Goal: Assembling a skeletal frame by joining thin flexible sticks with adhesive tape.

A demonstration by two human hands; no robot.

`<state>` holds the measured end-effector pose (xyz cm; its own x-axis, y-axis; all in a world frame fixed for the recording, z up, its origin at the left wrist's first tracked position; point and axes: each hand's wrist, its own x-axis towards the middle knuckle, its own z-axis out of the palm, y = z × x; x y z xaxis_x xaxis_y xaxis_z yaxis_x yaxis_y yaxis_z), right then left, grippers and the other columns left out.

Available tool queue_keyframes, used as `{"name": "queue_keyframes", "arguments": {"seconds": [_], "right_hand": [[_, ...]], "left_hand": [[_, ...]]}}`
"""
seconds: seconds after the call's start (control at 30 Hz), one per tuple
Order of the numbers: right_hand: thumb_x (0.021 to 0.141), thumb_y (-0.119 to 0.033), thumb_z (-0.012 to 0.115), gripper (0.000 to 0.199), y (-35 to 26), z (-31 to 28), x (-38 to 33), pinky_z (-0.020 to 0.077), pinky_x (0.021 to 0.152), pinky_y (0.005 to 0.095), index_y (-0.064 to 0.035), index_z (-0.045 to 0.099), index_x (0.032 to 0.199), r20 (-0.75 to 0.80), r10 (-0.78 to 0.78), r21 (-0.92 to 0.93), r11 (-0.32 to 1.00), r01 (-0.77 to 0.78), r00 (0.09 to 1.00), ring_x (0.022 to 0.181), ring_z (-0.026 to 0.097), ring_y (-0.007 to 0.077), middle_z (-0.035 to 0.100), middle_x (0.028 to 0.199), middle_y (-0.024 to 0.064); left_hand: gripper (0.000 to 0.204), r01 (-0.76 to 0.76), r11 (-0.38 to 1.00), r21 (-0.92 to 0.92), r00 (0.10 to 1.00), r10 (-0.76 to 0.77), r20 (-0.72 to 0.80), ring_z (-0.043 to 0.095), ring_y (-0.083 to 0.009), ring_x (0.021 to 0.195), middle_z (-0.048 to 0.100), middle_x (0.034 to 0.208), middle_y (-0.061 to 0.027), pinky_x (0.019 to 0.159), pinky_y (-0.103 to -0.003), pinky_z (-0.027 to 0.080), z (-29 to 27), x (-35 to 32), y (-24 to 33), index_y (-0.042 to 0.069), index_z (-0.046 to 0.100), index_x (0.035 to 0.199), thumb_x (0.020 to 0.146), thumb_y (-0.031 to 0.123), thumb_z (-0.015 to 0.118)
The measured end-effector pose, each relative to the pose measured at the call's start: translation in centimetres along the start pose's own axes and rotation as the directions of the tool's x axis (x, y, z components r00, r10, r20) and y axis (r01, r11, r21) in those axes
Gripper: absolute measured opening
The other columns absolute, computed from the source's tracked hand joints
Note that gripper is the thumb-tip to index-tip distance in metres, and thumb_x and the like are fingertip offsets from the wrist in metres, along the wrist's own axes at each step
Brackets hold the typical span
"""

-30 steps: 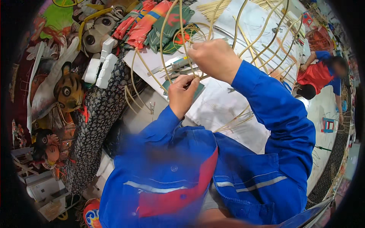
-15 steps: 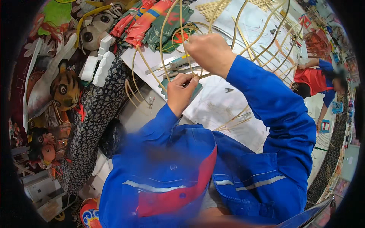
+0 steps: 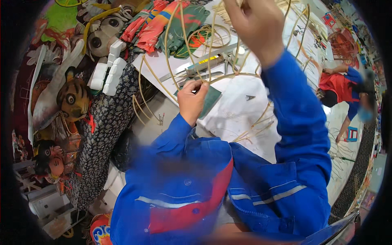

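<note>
My left hand [image 3: 192, 100] is closed in a pinch on a joint of a frame of thin bent bamboo strips [image 3: 168, 45]. The strips arch up and away from its fingertips, and one curved strip [image 3: 228, 76] runs off to the right. Just beside and under this hand lies a dark green square sheet [image 3: 212, 100]. My right hand [image 3: 261, 30] is raised at the top edge, somewhat blurred, its fingers curled and partly cut off. What it holds, if anything, I cannot make out. Beyond the left hand lies a knife-like tool with a yellow-marked handle [image 3: 206, 60].
White paper [image 3: 241, 106] covers the table, with a small clip [image 3: 249, 98] and loose strips [image 3: 245, 134] on it. Red and green cloth [image 3: 179, 28] lies at the back. Painted animal heads [image 3: 72, 98] and white foam blocks [image 3: 112, 77] stand left. A person in red [image 3: 339, 85] works at right.
My right hand has moved up and to the right, away from my left hand, to the top edge. My left hand keeps its pinch on the bamboo frame, which has shifted slightly.
</note>
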<state>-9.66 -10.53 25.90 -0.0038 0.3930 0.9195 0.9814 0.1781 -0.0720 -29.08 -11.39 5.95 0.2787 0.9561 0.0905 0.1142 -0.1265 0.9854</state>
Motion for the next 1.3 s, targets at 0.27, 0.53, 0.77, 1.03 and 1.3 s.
{"name": "queue_keyframes", "arguments": {"seconds": [0.27, 0.53, 0.77, 1.03, 1.3], "right_hand": [[0.082, 0.0, 0.068, 0.056, -2.6, 4.1, -28.0, 0.0471, 0.062, 0.0241, -0.0036, 0.052, 0.135, 0.754, 0.595, 0.283, 0.088, -0.955, 0.278, 0.069, 0.058, 0.0081, 0.069, 0.097, 0.0065], [0.086, -0.002, 0.064, 0.039, -3.9, 6.2, -22.3, 0.0502, 0.072, 0.0263, 0.0027, 0.062, 0.125, 0.855, 0.236, 0.516, -0.481, -0.709, 0.462, 0.08, 0.06, 0.0104, 0.067, 0.1, 0.0061], [0.091, -0.007, 0.067, 0.017, -4.4, 3.6, -24.5, 0.0335, 0.044, 0.0238, 0.0033, 0.071, 0.103, 0.91, 0.37, 0.392, -0.62, -0.68, 0.187, 0.051, 0.043, 0.0057, 0.059, 0.07, -0.001], [0.091, -0.014, 0.066, 0.019, -4.9, 3.1, -24.8, 0.035, 0.045, 0.0264, 0.0031, 0.072, 0.098, 0.931, 0.356, 0.266, -0.519, -0.812, 0.078, 0.05, 0.046, 0.0089, 0.058, 0.066, 0.0007], [0.087, -0.014, 0.065, 0.013, -4.4, -2.7, -19.1, 0.0518, 0.059, 0.0374, -0.0019, 0.071, 0.09, 0.779, 0.163, 0.372, 0.658, -0.655, 0.606, 0.061, 0.066, 0.0302, 0.068, 0.073, 0.0157]], "left_hand": [[0.024, -0.005, 1.0, 0.01, 0.999, 0.005, 0.05, 0.06, -0.0087, 0.077, 0.069, 0.088, -0.0071, 0.072, -0.024, 0.05, -0.1, 0.9, 1.6, -0.007, 0.072, 0.096, 0.086, 0.014, 0.073], [0.023, 0.121, 0.976, -0.182, 0.991, -0.108, 0.076, 0.058, -0.0078, 0.076, 0.066, 0.088, -0.0038, 0.069, -0.023, 0.048, 0.2, 0.1, 1.4, -0.007, 0.072, 0.097, 0.089, 0.014, 0.074], [0.022, 0.101, 0.992, -0.072, 0.993, -0.096, 0.066, 0.054, -0.006, 0.074, 0.066, 0.087, -0.0016, 0.068, -0.02, 0.042, -0.3, -0.6, 1.2, -0.005, 0.071, 0.103, 0.091, 0.013, 0.071], [0.021, -0.022, 0.999, 0.031, 1.0, 0.021, 0.021, 0.059, -0.0099, 0.079, 0.067, 0.092, -0.0074, 0.069, -0.024, 0.048, -0.2, -0.7, 1.1, -0.007, 0.071, 0.096, 0.088, 0.013, 0.073], [0.02, -0.021, 1.0, -0.011, 0.995, 0.022, 0.097, 0.06, -0.0113, 0.077, 0.067, 0.091, -0.0076, 0.07, -0.025, 0.049, 0.0, -1.0, 0.7, -0.006, 0.071, 0.098, 0.089, 0.012, 0.073]]}}
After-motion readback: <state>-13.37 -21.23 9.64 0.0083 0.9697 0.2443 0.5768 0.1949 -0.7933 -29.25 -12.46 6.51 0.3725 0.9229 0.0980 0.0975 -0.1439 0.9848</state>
